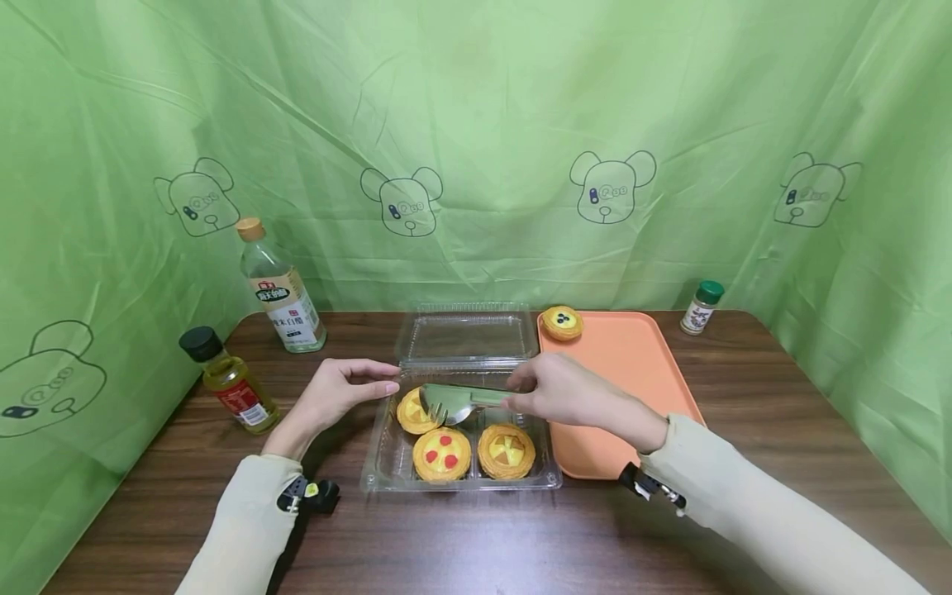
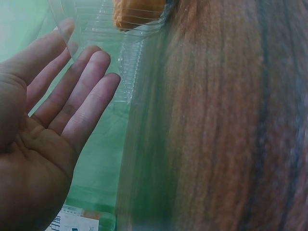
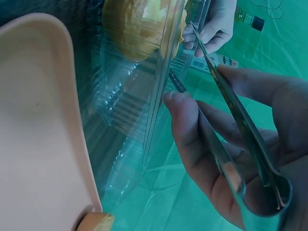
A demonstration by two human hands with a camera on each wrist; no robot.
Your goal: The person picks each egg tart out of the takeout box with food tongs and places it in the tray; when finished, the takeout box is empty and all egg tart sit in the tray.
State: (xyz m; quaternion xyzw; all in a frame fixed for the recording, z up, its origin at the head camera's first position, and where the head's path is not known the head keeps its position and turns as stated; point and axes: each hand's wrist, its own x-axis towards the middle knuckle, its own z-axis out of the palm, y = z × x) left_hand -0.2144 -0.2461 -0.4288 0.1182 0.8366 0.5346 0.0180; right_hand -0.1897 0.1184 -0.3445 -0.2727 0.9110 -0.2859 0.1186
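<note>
In the head view, my right hand holds metal serving tongs, their fork-shaped end over the rear-left tart. The right wrist view shows the tongs' two arms apart, between thumb and fingers. That tart sits in a clear plastic box with an open lid. Two more tarts are at its front: a red-dotted tart and a tart with brown wedges. My left hand is at the box's left rim, fingers fairly straight. Contact between its fingertips and the rim is unclear.
An orange tray right of the box carries a tart with dark berries at its back-left corner. An oil bottle and a vinegar bottle stand at left. A green-capped shaker stands at back right.
</note>
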